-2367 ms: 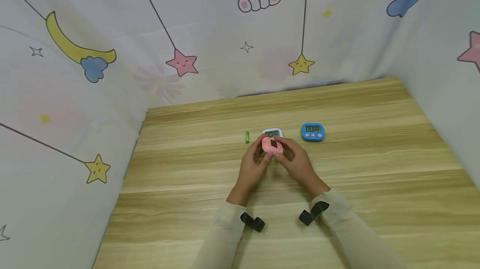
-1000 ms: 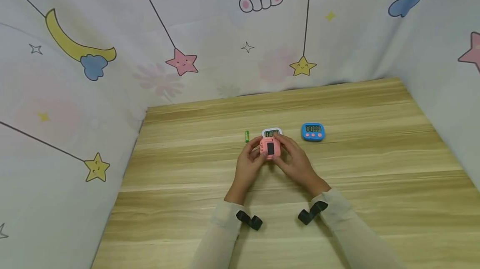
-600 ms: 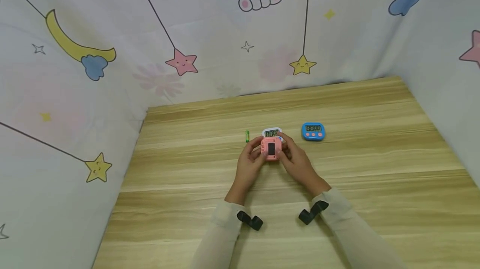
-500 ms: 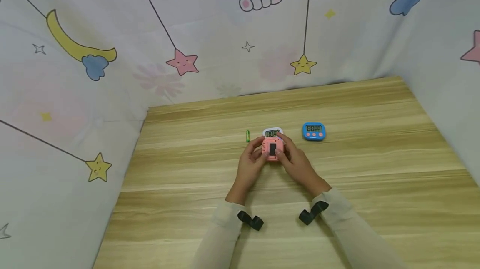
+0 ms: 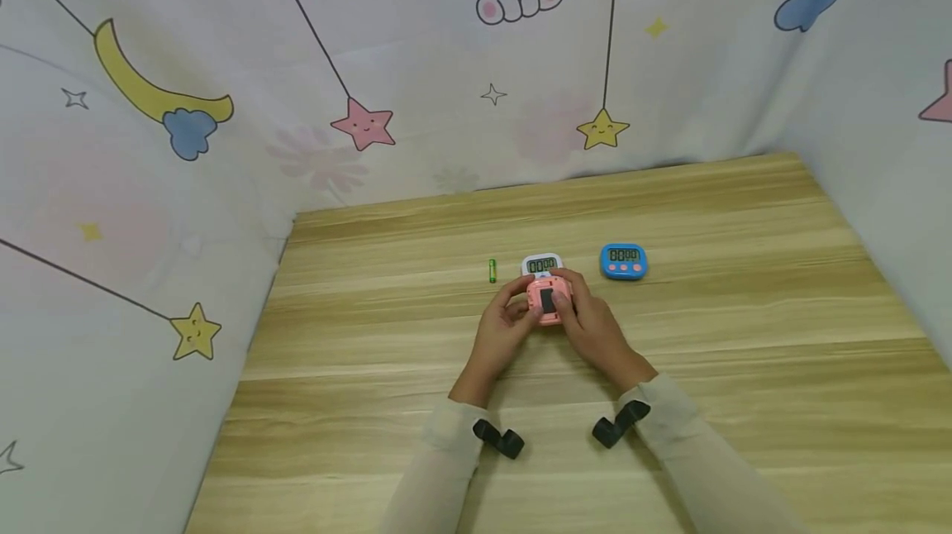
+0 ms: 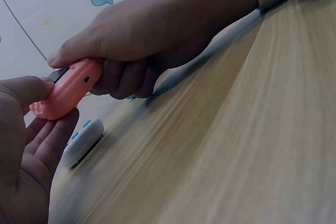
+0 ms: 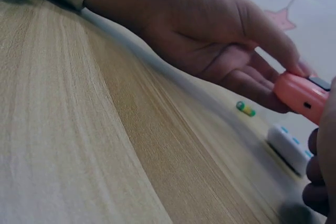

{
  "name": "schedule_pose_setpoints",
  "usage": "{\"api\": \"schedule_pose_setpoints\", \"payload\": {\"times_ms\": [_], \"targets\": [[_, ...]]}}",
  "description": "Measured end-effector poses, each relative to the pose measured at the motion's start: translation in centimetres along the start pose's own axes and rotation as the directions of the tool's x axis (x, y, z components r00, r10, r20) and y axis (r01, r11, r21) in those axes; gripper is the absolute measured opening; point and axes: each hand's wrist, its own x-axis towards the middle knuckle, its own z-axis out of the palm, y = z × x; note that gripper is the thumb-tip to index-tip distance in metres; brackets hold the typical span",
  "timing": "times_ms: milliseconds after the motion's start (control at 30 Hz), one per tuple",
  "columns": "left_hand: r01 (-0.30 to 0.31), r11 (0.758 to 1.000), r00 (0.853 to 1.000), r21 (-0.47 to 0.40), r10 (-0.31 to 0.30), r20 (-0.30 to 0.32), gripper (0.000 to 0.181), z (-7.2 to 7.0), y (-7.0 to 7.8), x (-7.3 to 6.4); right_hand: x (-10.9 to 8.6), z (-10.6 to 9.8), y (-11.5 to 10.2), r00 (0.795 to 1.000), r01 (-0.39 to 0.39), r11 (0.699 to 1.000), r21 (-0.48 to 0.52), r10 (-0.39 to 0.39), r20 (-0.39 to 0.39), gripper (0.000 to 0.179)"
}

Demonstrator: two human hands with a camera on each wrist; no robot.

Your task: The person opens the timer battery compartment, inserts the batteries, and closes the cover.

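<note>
Both hands hold a pink digital timer (image 5: 549, 318) above the table, its back with a dark rectangle turned upward. My left hand (image 5: 498, 336) grips its left side between thumb and fingers. On the other side my right hand (image 5: 595, 331) grips it, thumb at the dark rectangle. The pink timer's rounded side (image 6: 68, 92) with a small dark slot shows in the left wrist view. Just beyond the hands lies a white timer (image 5: 541, 264), partly covered by the pink one in the head view. Its side (image 7: 287, 145) shows in the right wrist view.
A blue timer (image 5: 623, 262) with pink buttons lies right of the white one. Left of the white timer lies a small green battery (image 5: 492, 271). The wooden table (image 5: 357, 336) meets a cloth backdrop (image 5: 431, 63) at its back and sides.
From a tilted pose the pink timer has turned so its back faces up, and it has shifted slightly right and nearer. The right thumb has moved onto the back. The other things stay put.
</note>
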Motion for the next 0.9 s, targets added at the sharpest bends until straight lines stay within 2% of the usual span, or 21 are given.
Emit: {"api": "schedule_pose_setpoints", "payload": {"times_ms": [133,433,700,900], "targets": [[0.001,1.000,1.000,0.013,-0.001,0.007,0.051,0.13,0.31,-0.12,0.02,-0.02,-0.12,0.999,-0.021,0.998,-0.052,0.019,-0.025,0.033],[0.001,0.999,1.000,0.046,-0.002,0.018,0.053,0.19,0.53,-0.27,-0.07,0.04,-0.24,0.998,-0.054,0.994,-0.091,0.051,-0.034,0.031],[-0.015,0.995,1.000,0.101,0.015,0.008,0.053,0.18,0.58,-0.38,0.06,0.15,-0.34,0.998,-0.036,0.984,-0.174,0.027,-0.050,0.032],[-0.021,0.994,1.000,0.106,0.019,0.017,0.053,0.10,0.38,-0.37,0.00,0.30,-0.33,0.999,-0.024,0.979,-0.200,0.018,-0.032,0.031]]}}
